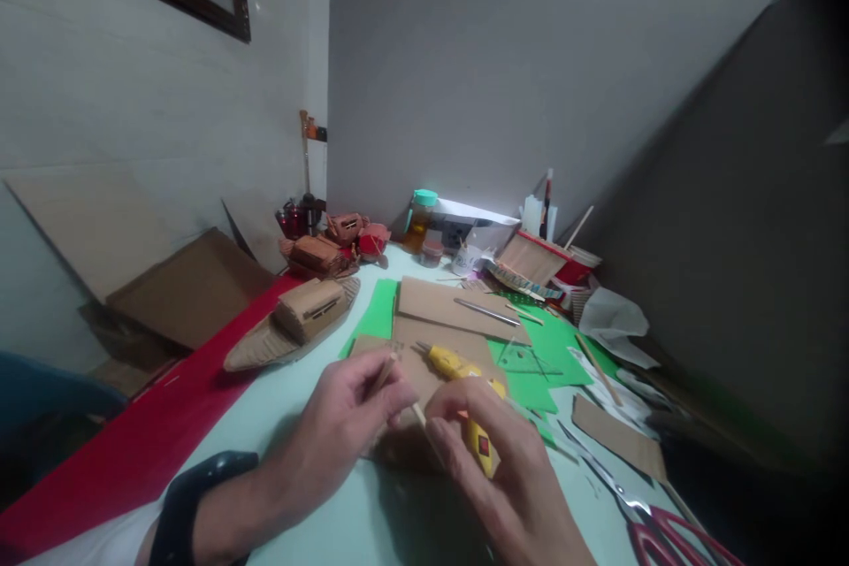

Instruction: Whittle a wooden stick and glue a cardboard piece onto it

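My left hand (pixel 345 424) and my right hand (pixel 494 469) are close together low in the middle, both pinching one thin wooden stick (pixel 401 389) that runs between their fingertips. The left fingers hold its upper end, the right fingers its lower end. Just behind the right hand lies a yellow glue gun (pixel 457 367) on pieces of brown cardboard (pixel 457 305). A black watch (pixel 192 495) is on my left wrist.
A cardboard boat model (pixel 295 323) sits to the left, with more small models (pixel 325 252) behind it. Green paper (pixel 550 354), a metal ruler (pixel 487 311), sticks and jars lie beyond. Red-handled scissors (pixel 653 526) rest at the lower right. Grey panels wall the back and right.
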`<state>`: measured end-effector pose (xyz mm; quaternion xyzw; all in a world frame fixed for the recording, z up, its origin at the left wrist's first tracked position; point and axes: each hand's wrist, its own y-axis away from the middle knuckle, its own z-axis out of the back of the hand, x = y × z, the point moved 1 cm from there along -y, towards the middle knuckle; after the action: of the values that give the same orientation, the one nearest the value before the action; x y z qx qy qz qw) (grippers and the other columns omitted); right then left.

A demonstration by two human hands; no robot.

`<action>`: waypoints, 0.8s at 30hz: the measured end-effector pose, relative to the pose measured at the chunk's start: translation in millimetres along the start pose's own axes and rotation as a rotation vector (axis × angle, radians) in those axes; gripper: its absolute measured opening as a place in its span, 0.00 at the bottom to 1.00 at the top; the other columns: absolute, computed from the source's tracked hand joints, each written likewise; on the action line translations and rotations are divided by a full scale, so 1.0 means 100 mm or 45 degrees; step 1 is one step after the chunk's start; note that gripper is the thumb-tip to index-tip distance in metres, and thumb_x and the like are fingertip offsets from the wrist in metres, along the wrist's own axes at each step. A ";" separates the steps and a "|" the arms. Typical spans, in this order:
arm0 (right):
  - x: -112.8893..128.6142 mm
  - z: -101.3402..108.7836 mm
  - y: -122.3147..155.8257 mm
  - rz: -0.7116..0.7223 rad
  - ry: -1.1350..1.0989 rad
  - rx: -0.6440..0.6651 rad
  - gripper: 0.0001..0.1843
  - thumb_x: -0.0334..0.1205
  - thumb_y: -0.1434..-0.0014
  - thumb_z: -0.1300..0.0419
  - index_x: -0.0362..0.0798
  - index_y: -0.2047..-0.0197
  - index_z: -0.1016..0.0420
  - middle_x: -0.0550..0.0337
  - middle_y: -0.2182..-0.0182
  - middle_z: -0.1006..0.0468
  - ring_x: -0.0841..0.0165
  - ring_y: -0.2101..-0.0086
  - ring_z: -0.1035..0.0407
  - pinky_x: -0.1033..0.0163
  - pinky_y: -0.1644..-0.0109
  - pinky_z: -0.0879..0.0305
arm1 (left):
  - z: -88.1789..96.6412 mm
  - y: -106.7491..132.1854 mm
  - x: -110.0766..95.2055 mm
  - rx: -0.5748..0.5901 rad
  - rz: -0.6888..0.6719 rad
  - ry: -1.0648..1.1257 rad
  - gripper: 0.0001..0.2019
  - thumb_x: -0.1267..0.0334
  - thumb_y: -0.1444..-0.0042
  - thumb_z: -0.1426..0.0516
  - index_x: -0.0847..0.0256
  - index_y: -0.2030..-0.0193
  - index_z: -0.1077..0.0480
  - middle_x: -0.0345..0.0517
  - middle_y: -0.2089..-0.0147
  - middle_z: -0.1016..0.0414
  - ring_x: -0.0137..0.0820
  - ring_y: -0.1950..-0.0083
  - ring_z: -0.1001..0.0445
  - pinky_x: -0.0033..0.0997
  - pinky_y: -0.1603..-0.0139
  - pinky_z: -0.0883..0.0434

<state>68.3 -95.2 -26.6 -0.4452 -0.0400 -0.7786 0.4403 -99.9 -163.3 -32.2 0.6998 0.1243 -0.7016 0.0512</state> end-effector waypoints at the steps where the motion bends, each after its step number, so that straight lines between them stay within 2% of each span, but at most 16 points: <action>1: 0.02 -0.01 -0.02 -0.040 -0.012 -0.010 0.10 0.42 0.31 0.47 0.50 0.64 0.30 0.61 0.66 0.25 0.67 0.64 0.31 0.63 0.60 0.38 | 0.01 0.00 -0.01 -0.009 -0.015 0.000 0.15 0.54 0.37 0.41 0.59 0.71 0.34 0.35 0.74 0.37 0.27 0.72 0.40 0.27 0.71 0.41; 6: 0.07 -0.03 -0.16 -0.192 -0.114 0.057 0.14 0.47 0.35 0.45 0.48 0.67 0.27 0.59 0.69 0.25 0.65 0.66 0.31 0.62 0.63 0.38 | 0.05 -0.03 -0.03 -0.070 -0.070 -0.007 0.14 0.57 0.37 0.40 0.59 0.71 0.34 0.34 0.74 0.38 0.27 0.71 0.40 0.26 0.70 0.40; 9: 0.06 -0.07 -0.25 -0.273 -0.285 0.123 0.14 0.49 0.38 0.43 0.47 0.66 0.26 0.58 0.69 0.24 0.65 0.66 0.30 0.60 0.60 0.33 | 0.06 -0.03 -0.04 -0.078 -0.100 -0.010 0.14 0.57 0.37 0.40 0.59 0.71 0.33 0.34 0.74 0.37 0.27 0.71 0.39 0.27 0.70 0.39; 12: 0.05 -0.10 -0.32 -0.273 -0.327 0.155 0.13 0.48 0.39 0.41 0.46 0.66 0.26 0.57 0.68 0.23 0.64 0.64 0.29 0.59 0.57 0.33 | 0.08 -0.04 -0.04 -0.091 -0.115 -0.021 0.14 0.55 0.37 0.40 0.59 0.71 0.32 0.34 0.74 0.36 0.28 0.71 0.38 0.28 0.69 0.39; 16: 0.08 -0.10 -0.38 -0.228 -0.315 0.181 0.11 0.44 0.39 0.41 0.46 0.69 0.26 0.59 0.70 0.22 0.66 0.66 0.29 0.62 0.61 0.35 | 0.09 -0.07 -0.02 -0.144 -0.135 -0.049 0.16 0.56 0.38 0.39 0.59 0.74 0.33 0.34 0.74 0.37 0.28 0.71 0.41 0.29 0.68 0.41; 21: 0.10 -0.08 -0.41 -0.199 -0.376 0.248 0.15 0.48 0.36 0.40 0.46 0.66 0.20 0.59 0.68 0.19 0.64 0.63 0.27 0.60 0.56 0.34 | 0.10 -0.09 -0.01 -0.137 -0.079 0.030 0.18 0.53 0.38 0.39 0.59 0.74 0.36 0.34 0.75 0.38 0.28 0.72 0.41 0.28 0.70 0.42; 24: 0.07 -0.08 -0.42 -0.236 -0.467 0.292 0.15 0.49 0.36 0.40 0.47 0.64 0.18 0.60 0.67 0.19 0.64 0.62 0.27 0.60 0.55 0.34 | 0.10 -0.09 0.00 -0.078 -0.019 0.101 0.17 0.49 0.35 0.43 0.59 0.70 0.32 0.34 0.74 0.36 0.27 0.73 0.39 0.26 0.74 0.42</action>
<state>31.1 -78.2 -12.6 -0.5208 -0.2481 -0.7122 0.4000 -111.6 -157.5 -31.0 0.7242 0.1529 -0.6695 0.0627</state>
